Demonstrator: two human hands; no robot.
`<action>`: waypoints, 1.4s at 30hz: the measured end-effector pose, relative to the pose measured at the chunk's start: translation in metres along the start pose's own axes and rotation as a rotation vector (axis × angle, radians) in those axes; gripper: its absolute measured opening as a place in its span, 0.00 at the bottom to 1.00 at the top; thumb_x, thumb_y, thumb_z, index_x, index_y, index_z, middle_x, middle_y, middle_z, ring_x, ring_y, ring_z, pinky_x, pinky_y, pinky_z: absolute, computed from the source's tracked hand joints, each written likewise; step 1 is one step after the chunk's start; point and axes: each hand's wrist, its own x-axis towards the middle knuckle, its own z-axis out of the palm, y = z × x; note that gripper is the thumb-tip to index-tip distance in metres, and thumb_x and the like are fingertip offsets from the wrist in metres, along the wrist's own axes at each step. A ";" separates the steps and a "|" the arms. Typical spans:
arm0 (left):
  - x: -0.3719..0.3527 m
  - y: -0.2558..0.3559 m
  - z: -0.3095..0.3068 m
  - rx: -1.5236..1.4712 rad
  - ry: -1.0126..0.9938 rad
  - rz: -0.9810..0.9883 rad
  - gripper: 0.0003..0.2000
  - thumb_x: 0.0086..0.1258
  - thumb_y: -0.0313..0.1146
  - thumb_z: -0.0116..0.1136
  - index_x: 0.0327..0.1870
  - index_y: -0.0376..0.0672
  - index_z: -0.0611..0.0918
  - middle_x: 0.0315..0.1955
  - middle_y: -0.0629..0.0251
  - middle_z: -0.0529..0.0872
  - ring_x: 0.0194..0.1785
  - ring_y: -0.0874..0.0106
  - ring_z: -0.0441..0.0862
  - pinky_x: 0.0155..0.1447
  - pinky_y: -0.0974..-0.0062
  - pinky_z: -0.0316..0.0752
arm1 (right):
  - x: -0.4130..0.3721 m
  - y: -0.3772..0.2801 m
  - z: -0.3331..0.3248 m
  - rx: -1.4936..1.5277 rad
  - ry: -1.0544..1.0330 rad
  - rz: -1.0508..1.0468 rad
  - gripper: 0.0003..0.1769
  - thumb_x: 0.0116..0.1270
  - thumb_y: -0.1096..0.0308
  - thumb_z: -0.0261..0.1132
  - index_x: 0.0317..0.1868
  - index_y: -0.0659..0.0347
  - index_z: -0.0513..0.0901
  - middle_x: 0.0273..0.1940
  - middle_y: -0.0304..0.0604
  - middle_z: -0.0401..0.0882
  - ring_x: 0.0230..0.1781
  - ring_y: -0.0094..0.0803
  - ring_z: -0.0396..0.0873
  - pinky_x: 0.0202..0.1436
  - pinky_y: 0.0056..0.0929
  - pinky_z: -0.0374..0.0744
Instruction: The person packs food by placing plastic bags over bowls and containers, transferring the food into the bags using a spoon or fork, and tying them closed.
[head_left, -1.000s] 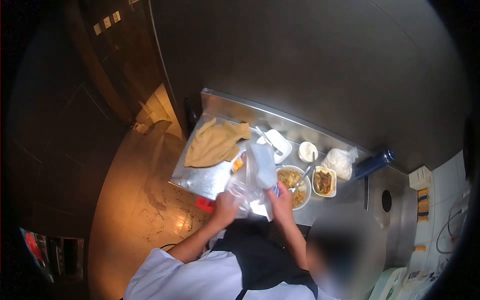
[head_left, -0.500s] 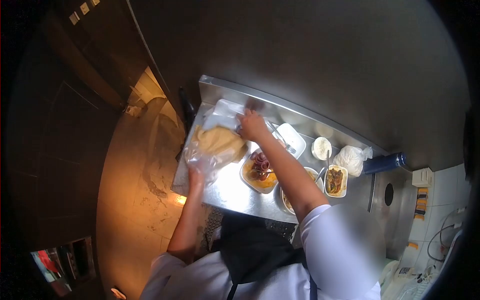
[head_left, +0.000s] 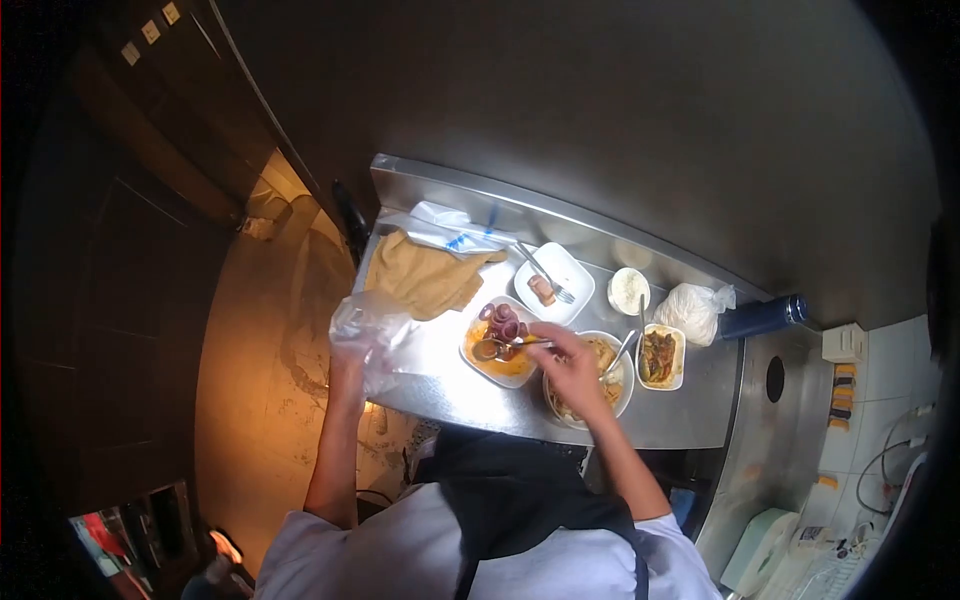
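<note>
My left hand (head_left: 347,362) is closed on a crumpled clear plastic bag (head_left: 372,325) at the counter's left front edge, its fingers partly hidden by the film. My right hand (head_left: 572,372) pinches the handle of a spoon (head_left: 489,350), whose bowl rests in a square white dish (head_left: 513,379). Dark red sausage slices (head_left: 503,324) and orange sauce lie in that dish. Under my right hand stands a round bowl (head_left: 628,388) of food with another utensil in it. A tan cloth (head_left: 425,277) lies crumpled behind the plastic bag.
Behind the dish sits a white plate (head_left: 572,262) with a fork and a piece of meat. To the right are a small white bowl (head_left: 629,291), a dish of cooked vegetables (head_left: 660,358), a knotted white bag (head_left: 692,312) and a blue bottle (head_left: 762,317). A raised metal ledge (head_left: 480,186) runs behind.
My right hand has come back from the rear left of the counter to the spoon. My left hand has drawn the clear bag off the tan cloth, toward the front left.
</note>
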 end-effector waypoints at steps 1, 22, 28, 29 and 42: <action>-0.021 0.013 0.018 0.042 -0.065 0.032 0.27 0.73 0.33 0.61 0.71 0.39 0.67 0.53 0.57 0.81 0.51 0.67 0.84 0.49 0.69 0.87 | -0.006 0.000 0.012 0.107 -0.063 -0.027 0.24 0.70 0.62 0.72 0.63 0.60 0.82 0.62 0.45 0.83 0.58 0.32 0.82 0.60 0.33 0.79; -0.102 0.001 0.060 -0.398 -0.351 0.080 0.35 0.80 0.61 0.43 0.71 0.35 0.71 0.61 0.50 0.81 0.59 0.53 0.82 0.64 0.52 0.79 | -0.077 0.003 -0.061 0.341 -0.292 -0.055 0.15 0.67 0.66 0.76 0.24 0.63 0.83 0.21 0.29 0.74 0.23 0.16 0.68 0.27 0.22 0.67; -0.121 0.029 0.041 -0.444 -0.449 -0.112 0.27 0.78 0.50 0.52 0.63 0.33 0.78 0.47 0.52 0.87 0.45 0.62 0.88 0.55 0.61 0.86 | -0.078 -0.011 -0.078 0.294 -0.500 0.055 0.08 0.65 0.66 0.76 0.35 0.63 0.89 0.29 0.32 0.84 0.29 0.16 0.76 0.35 0.19 0.73; -0.128 0.025 0.045 -0.251 -0.279 0.007 0.19 0.75 0.42 0.61 0.54 0.34 0.82 0.38 0.57 0.88 0.37 0.69 0.88 0.46 0.69 0.87 | -0.076 -0.010 -0.079 0.317 -0.506 0.066 0.08 0.65 0.66 0.76 0.38 0.63 0.90 0.32 0.34 0.85 0.32 0.17 0.78 0.38 0.20 0.75; -0.166 -0.024 -0.025 -0.019 0.170 0.221 0.08 0.70 0.28 0.69 0.46 0.38 0.83 0.36 0.61 0.89 0.37 0.75 0.87 0.45 0.76 0.83 | -0.087 0.030 -0.024 0.512 -0.475 0.215 0.13 0.71 0.64 0.70 0.42 0.68 0.88 0.33 0.39 0.87 0.32 0.24 0.82 0.42 0.23 0.79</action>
